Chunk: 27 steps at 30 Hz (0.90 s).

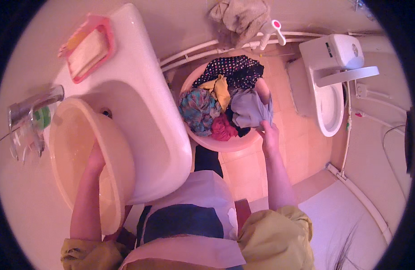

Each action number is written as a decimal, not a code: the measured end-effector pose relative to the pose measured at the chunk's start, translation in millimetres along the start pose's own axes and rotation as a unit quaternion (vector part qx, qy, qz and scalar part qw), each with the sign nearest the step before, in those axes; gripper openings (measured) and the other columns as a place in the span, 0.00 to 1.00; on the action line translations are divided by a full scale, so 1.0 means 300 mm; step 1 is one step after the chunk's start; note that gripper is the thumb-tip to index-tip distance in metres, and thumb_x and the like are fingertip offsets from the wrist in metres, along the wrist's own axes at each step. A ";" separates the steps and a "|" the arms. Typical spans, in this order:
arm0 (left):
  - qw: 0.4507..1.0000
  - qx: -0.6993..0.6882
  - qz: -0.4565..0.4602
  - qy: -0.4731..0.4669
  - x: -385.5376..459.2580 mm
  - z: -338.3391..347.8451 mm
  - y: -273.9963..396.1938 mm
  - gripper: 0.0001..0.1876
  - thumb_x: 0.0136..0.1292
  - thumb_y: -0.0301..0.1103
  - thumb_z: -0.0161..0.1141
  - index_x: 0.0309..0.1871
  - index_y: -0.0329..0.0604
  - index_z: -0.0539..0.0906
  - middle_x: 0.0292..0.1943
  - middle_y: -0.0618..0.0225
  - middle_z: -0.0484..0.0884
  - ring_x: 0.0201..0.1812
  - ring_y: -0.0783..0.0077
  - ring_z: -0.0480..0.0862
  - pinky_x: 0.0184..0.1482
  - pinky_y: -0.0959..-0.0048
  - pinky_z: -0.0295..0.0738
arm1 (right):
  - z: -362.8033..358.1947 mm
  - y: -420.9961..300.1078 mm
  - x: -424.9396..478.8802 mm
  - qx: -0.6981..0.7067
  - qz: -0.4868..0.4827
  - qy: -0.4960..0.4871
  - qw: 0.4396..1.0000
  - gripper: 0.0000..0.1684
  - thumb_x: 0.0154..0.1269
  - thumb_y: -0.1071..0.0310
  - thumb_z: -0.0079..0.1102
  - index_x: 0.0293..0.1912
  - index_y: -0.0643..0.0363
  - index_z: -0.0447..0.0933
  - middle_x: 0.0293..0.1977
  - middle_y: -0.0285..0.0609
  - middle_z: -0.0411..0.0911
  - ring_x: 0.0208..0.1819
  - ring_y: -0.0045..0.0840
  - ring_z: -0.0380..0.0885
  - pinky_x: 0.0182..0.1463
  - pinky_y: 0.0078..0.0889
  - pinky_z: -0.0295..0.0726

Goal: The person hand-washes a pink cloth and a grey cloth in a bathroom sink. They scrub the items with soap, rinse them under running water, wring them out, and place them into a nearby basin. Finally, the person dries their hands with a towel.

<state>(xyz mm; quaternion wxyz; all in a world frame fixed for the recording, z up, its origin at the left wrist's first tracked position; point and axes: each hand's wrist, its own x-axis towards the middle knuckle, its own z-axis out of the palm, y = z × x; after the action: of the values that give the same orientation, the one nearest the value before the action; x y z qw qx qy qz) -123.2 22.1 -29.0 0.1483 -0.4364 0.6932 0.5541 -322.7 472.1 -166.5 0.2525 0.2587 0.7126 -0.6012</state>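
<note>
My right hand pinches the edge of a grey cloth at the right side of a round pink tub on the floor. Around that cloth in the tub lie a black polka-dot garment, a yellow cloth, a teal patterned cloth and a crumpled red cloth. On the left, a large peach plastic basin rests tilted on its side in the washbasin. My left hand reaches inside it; the basin's rim hides the fingers, so their grip is unclear.
A chrome faucet stands behind the basin. A pink soap dish with a pale bar sits on the washbasin's corner. Beyond the tub, a brown towel hangs near a white valve tap and pipes. A toilet stands at right.
</note>
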 end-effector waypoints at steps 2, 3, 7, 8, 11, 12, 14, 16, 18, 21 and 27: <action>0.996 0.055 0.075 0.004 -0.026 0.051 0.110 0.20 0.57 0.32 0.52 0.52 0.35 0.66 0.39 0.64 0.75 0.42 0.72 0.74 0.45 0.74 0.70 | -0.002 -0.078 -0.101 0.068 -0.021 0.029 0.997 0.24 0.53 0.62 0.50 0.49 0.64 0.67 0.43 0.43 0.71 0.44 0.28 0.70 0.44 0.32 0.72; 0.998 0.037 0.054 -0.009 -0.025 0.028 0.089 0.19 0.56 0.32 0.53 0.50 0.35 0.67 0.39 0.64 0.75 0.41 0.73 0.74 0.43 0.74 0.70 | 0.000 -0.140 -0.159 0.105 -0.039 0.042 0.993 0.25 0.53 0.62 0.50 0.50 0.64 0.67 0.44 0.43 0.71 0.45 0.28 0.70 0.45 0.33 0.72; 1.000 -0.016 0.002 -0.017 -0.057 -0.023 0.053 0.14 0.56 0.33 0.52 0.45 0.39 0.69 0.36 0.67 0.74 0.36 0.76 0.72 0.35 0.77 0.68 | -0.057 -0.374 -0.357 0.176 -0.092 0.048 0.979 0.26 0.54 0.63 0.48 0.52 0.64 0.65 0.48 0.45 0.68 0.49 0.30 0.69 0.48 0.36 0.72; 1.000 -0.013 -0.010 -0.010 -0.067 -0.030 0.047 0.15 0.56 0.35 0.52 0.46 0.40 0.69 0.36 0.67 0.74 0.36 0.76 0.73 0.36 0.77 0.68 | -0.060 -0.444 -0.420 0.184 -0.105 0.041 0.976 0.26 0.54 0.63 0.47 0.52 0.65 0.64 0.49 0.44 0.68 0.50 0.30 0.68 0.50 0.36 0.71; 1.000 0.002 0.002 -0.005 -0.129 -0.050 0.071 0.16 0.60 0.41 0.50 0.45 0.41 0.71 0.37 0.66 0.75 0.37 0.75 0.74 0.37 0.75 0.69 | -0.080 -0.619 -0.597 0.204 -0.182 -0.010 0.962 0.27 0.59 0.59 0.46 0.55 0.65 0.62 0.52 0.45 0.67 0.55 0.32 0.65 0.56 0.37 0.66; 1.000 -0.005 0.010 0.009 -0.150 -0.055 0.065 0.16 0.61 0.42 0.50 0.45 0.41 0.71 0.37 0.66 0.75 0.38 0.75 0.74 0.37 0.75 0.69 | -0.080 -0.673 -0.652 0.207 -0.198 -0.036 0.958 0.27 0.60 0.58 0.45 0.55 0.65 0.62 0.53 0.46 0.66 0.55 0.32 0.65 0.56 0.37 0.65; 0.999 -0.019 0.028 0.026 -0.184 -0.067 0.059 0.16 0.61 0.43 0.50 0.45 0.40 0.72 0.37 0.66 0.75 0.38 0.75 0.74 0.36 0.75 0.70 | -0.063 -0.771 -0.765 0.214 -0.220 -0.067 0.949 0.26 0.61 0.57 0.44 0.54 0.65 0.63 0.53 0.47 0.67 0.55 0.31 0.66 0.58 0.37 0.64; 0.998 -0.034 0.046 0.036 -0.222 -0.087 0.060 0.16 0.60 0.42 0.51 0.44 0.40 0.73 0.35 0.66 0.76 0.37 0.75 0.75 0.36 0.76 0.70 | -0.027 -0.858 -0.865 0.223 -0.231 -0.084 0.943 0.26 0.62 0.56 0.44 0.53 0.65 0.64 0.52 0.47 0.68 0.55 0.31 0.66 0.58 0.36 0.63; 0.996 -0.020 0.068 0.054 -0.242 -0.116 0.042 0.16 0.60 0.41 0.51 0.44 0.39 0.72 0.34 0.66 0.76 0.35 0.76 0.75 0.35 0.77 0.69 | 0.010 -0.930 -0.943 0.223 -0.270 -0.114 0.930 0.26 0.62 0.56 0.44 0.53 0.65 0.64 0.52 0.46 0.68 0.55 0.32 0.66 0.58 0.37 0.63; 0.989 -0.059 0.109 0.081 -0.295 -0.160 0.021 0.15 0.60 0.40 0.52 0.44 0.38 0.72 0.33 0.66 0.77 0.35 0.76 0.76 0.34 0.78 0.70 | 0.091 -1.038 -1.091 0.231 -0.314 -0.171 0.905 0.25 0.62 0.57 0.44 0.53 0.66 0.65 0.51 0.46 0.69 0.54 0.32 0.67 0.58 0.37 0.64; 0.976 -0.066 0.201 0.059 -0.405 -0.224 0.068 0.20 0.60 0.38 0.52 0.53 0.40 0.66 0.49 0.60 0.70 0.49 0.70 0.72 0.47 0.73 0.69 | 0.245 -1.180 -1.409 0.195 -0.392 -0.329 0.837 0.23 0.60 0.57 0.47 0.50 0.65 0.68 0.47 0.44 0.70 0.50 0.29 0.68 0.55 0.34 0.66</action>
<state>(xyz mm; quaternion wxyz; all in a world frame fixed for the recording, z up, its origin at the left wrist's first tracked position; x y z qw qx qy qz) -50.3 15.3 90.9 -0.0369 -0.3290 0.7360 0.5905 -244.9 321.2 363.2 0.1594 -0.2112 0.4977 -0.8260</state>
